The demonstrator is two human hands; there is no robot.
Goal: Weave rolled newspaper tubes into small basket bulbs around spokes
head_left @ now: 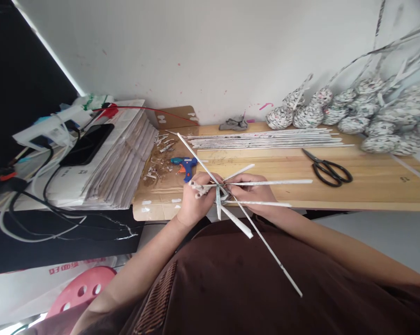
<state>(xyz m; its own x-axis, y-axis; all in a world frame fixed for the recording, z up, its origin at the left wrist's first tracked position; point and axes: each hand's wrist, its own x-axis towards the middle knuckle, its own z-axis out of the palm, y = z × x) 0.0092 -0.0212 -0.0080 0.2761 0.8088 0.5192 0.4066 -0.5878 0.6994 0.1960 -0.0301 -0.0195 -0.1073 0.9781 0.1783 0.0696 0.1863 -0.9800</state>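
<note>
Between my hands, just over the table's front edge, is a bundle of rolled paper sticks (236,222) that fan out in several directions from a woven centre. My left hand (198,197) is closed around the bundle, with several stick ends poking out at its upper left. My right hand (252,190) pinches the sticks close to the centre, its fingers partly hidden behind them. One long thin stick (271,251) slants down in front of the brown apron. Behind my left hand a blue glue gun (188,168) lies on the cardboard.
Paper sticks (266,138) lie in a row along the back of the wooden table (224,163). Black-handled scissors (327,172) rest at right, near several woven paper gourd shapes (356,111). A paper stack (122,158) at left carries a phone (87,144) and cables. Scraps litter the cardboard (157,204).
</note>
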